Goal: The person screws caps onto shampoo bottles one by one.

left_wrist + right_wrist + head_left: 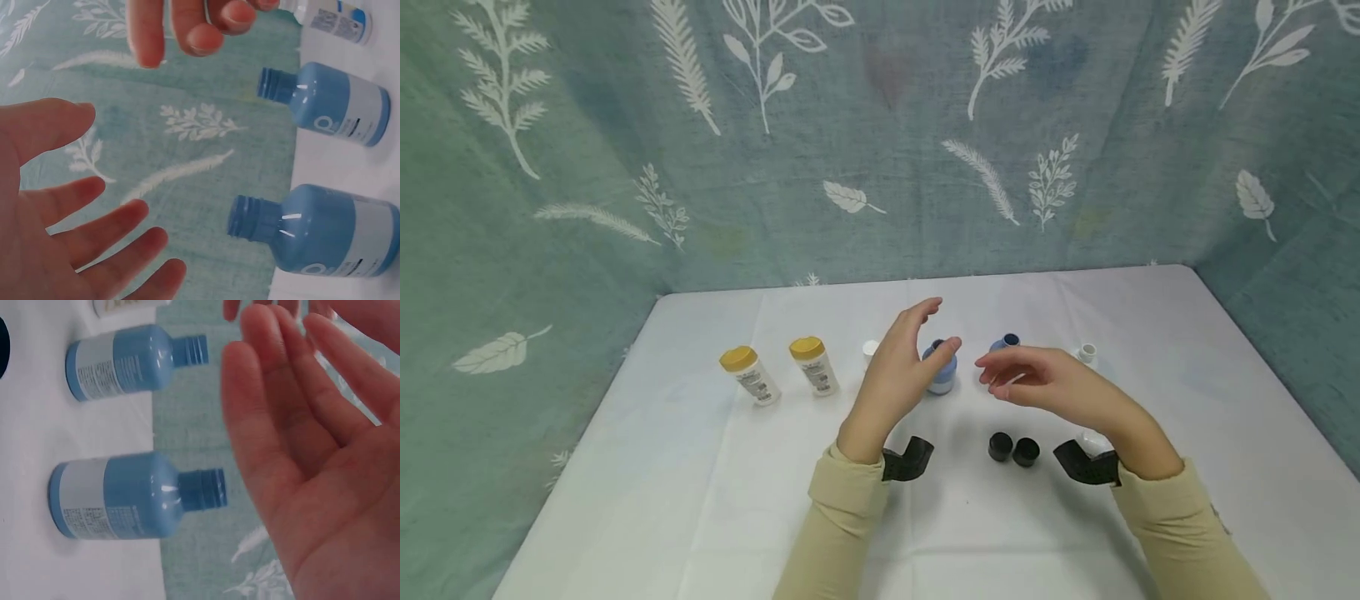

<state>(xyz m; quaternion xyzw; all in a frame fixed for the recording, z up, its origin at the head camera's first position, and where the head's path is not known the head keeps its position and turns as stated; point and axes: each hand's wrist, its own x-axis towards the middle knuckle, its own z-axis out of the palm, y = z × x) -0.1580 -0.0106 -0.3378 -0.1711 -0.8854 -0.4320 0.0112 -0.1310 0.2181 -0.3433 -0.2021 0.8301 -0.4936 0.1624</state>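
Observation:
Both hands hover over the table with nothing in them. My left hand [898, 371] has its fingers spread and thumb apart, just left of an uncapped blue bottle [943, 382]. The right hand [1045, 379] has loosely bent fingers and partly covers a second uncapped blue bottle [1006, 341]. In the left wrist view the nearer blue bottle [340, 231] and the other blue bottle [340, 103] stand apart from the fingers, their threaded necks bare. Two black caps [1000, 447] [1026, 452] lie on the table in front of the bottles.
Two white bottles with yellow caps [756, 383] [816, 371] stand on the left. An uncapped white bottle [1086, 353] is behind the right hand. A white object [870, 348] shows beside the left hand, another white object [1094, 442] by the right wrist. Patterned green cloth [880, 167] hangs behind.

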